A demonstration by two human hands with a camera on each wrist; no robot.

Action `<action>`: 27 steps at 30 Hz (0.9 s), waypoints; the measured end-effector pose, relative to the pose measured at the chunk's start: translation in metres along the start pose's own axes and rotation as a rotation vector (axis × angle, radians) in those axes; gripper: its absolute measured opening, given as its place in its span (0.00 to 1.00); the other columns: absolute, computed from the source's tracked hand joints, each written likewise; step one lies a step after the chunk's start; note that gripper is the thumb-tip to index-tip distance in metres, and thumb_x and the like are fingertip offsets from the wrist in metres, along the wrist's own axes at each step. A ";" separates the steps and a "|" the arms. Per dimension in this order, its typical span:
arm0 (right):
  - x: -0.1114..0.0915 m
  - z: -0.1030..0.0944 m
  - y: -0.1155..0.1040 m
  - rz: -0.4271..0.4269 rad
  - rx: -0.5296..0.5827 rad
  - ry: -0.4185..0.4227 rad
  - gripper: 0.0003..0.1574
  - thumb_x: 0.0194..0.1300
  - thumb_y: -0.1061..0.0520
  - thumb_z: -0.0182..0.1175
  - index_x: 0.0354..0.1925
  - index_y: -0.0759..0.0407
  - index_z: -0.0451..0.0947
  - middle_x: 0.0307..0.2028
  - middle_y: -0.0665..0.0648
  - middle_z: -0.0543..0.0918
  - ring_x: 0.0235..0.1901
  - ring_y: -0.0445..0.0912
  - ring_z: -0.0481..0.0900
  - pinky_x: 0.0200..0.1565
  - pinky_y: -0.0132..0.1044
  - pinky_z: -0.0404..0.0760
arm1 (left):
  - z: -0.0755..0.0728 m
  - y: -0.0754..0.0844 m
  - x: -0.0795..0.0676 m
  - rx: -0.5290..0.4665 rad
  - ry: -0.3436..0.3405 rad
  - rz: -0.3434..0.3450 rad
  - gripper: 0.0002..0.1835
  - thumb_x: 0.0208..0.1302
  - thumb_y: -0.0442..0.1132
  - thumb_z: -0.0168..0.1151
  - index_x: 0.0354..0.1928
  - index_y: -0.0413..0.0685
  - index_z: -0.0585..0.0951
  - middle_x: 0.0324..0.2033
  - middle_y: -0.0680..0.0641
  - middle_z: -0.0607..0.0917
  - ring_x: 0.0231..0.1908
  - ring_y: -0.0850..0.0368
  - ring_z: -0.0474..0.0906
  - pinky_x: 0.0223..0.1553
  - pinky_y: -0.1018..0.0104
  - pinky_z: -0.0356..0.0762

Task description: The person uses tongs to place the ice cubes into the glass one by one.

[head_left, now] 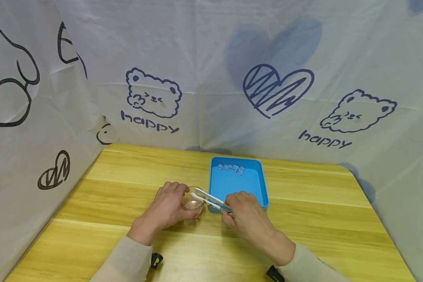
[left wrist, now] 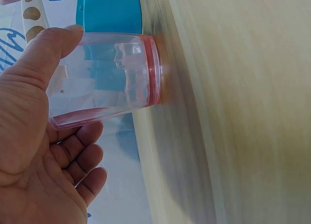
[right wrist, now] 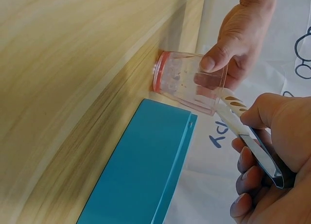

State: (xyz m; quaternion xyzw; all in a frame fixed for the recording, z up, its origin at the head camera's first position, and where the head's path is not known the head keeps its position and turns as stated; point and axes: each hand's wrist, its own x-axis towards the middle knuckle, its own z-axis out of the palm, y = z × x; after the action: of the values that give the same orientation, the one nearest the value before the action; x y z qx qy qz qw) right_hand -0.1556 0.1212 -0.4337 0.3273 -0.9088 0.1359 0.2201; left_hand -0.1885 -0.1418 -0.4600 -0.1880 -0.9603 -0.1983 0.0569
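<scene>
My left hand (head_left: pixel 165 205) grips a clear cup (head_left: pixel 193 214) with a pinkish base, standing on the table. Its thumb and fingers are round the upper wall. In the left wrist view, clear cubes (left wrist: pixel 132 68) lie at the cup's bottom. My right hand (head_left: pixel 248 217) holds tongs (head_left: pixel 215 199) with pale arms and a blue-grey handle. Their tips are apart, at the cup's mouth; no cube shows between them. Just right of the cup stands a blue tray (head_left: pixel 232 188). Several clear cubes (head_left: pixel 234 168) sit near its far side.
The wood-grain table (head_left: pixel 320 219) reaches back to a white cloth (head_left: pixel 204 47) printed with hearts and bear faces. More of this cloth hangs at the left and right sides.
</scene>
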 end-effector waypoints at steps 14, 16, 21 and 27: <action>-0.001 0.000 0.000 0.030 0.021 -0.016 0.13 0.59 0.58 0.73 0.30 0.53 0.75 0.24 0.44 0.73 0.25 0.41 0.66 0.31 0.33 0.64 | -0.001 0.002 0.000 -0.014 -0.008 -0.009 0.37 0.55 0.63 0.78 0.55 0.40 0.83 0.41 0.47 0.85 0.47 0.48 0.75 0.51 0.52 0.74; -0.001 -0.001 0.000 0.034 0.027 -0.013 0.13 0.60 0.58 0.73 0.30 0.54 0.75 0.24 0.44 0.73 0.26 0.41 0.67 0.32 0.33 0.65 | -0.001 0.002 -0.001 -0.018 -0.014 -0.013 0.37 0.55 0.63 0.78 0.55 0.40 0.83 0.41 0.48 0.84 0.47 0.49 0.74 0.51 0.52 0.74; 0.002 -0.006 0.002 0.074 0.051 -0.023 0.13 0.61 0.57 0.73 0.30 0.54 0.76 0.23 0.44 0.73 0.25 0.42 0.67 0.32 0.35 0.68 | -0.001 0.002 -0.001 -0.026 -0.026 -0.024 0.38 0.55 0.63 0.78 0.56 0.40 0.83 0.42 0.47 0.84 0.48 0.48 0.74 0.52 0.51 0.74; 0.006 -0.014 0.009 0.170 0.057 -0.017 0.13 0.63 0.57 0.72 0.29 0.56 0.76 0.23 0.47 0.73 0.25 0.43 0.68 0.32 0.39 0.71 | -0.001 0.002 0.000 -0.043 -0.035 -0.035 0.38 0.54 0.63 0.79 0.56 0.40 0.83 0.43 0.45 0.84 0.51 0.46 0.75 0.54 0.49 0.74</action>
State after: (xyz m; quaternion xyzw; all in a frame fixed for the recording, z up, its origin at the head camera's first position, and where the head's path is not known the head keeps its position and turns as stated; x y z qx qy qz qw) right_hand -0.1614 0.1304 -0.4193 0.2561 -0.9310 0.1772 0.1904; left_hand -0.1879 -0.1401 -0.4582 -0.1758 -0.9597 -0.2167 0.0328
